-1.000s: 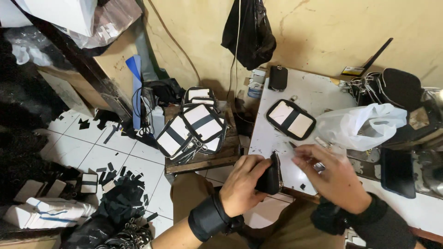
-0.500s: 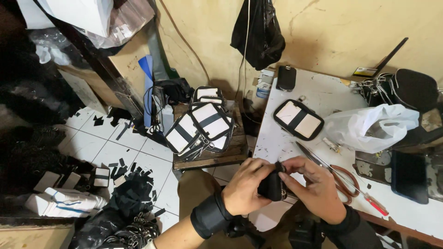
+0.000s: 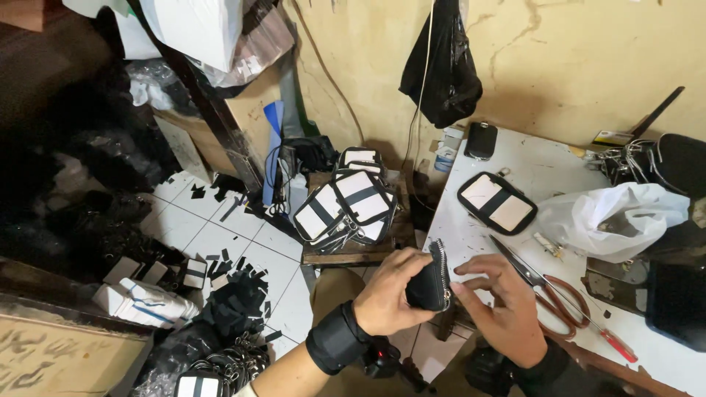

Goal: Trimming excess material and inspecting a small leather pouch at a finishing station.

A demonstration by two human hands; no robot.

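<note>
My left hand, with a black wrist wrap, grips a small black zippered pouch at the near edge of the white table. My right hand is next to it, fingertips on the pouch's zipper side. A finished black-and-white pouch lies flat on the table beyond my hands. Red-handled scissors lie just right of my right hand.
A stack of black-and-white pouches sits on a low wooden stool to the left. A white plastic bag lies on the table's right. Black scraps litter the tiled floor. A black bag hangs on the wall.
My right hand left the table top and came in to the pouch. The pouch was turned in my left hand, its zipper now facing up.
</note>
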